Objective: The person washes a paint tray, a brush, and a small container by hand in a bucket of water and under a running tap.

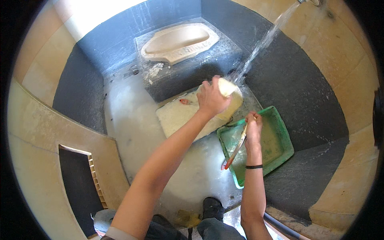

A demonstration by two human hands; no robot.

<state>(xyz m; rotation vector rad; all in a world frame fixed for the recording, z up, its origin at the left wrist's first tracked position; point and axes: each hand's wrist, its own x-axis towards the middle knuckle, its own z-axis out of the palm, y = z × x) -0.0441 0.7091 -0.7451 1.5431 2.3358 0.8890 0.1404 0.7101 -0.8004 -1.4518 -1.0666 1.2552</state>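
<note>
My left hand (212, 98) reaches over a shallow rectangular tray (170, 127) coated in cream-coloured liquid. Its fingers are closed round a pale cream, rounded thing (227, 87), whose kind I cannot make out, beside the splashing water. To the right, my right hand (254, 126) grips a slim, stained stick-like tool (237, 149) with a red lower end, slanting down to the left. That hand is above a green plastic tray (276, 116) holding murky liquid. A small red-ended piece (185, 101) lies in the cream tray.
Water (264, 44) pours from a spout (312, 2) at the upper right. A squat toilet (180, 42) sits on a raised grey step (184, 74) behind the trays. Milky water spreads over the floor (128, 116). My shoe (213, 209) is at the bottom, near a dark hose (280, 228).
</note>
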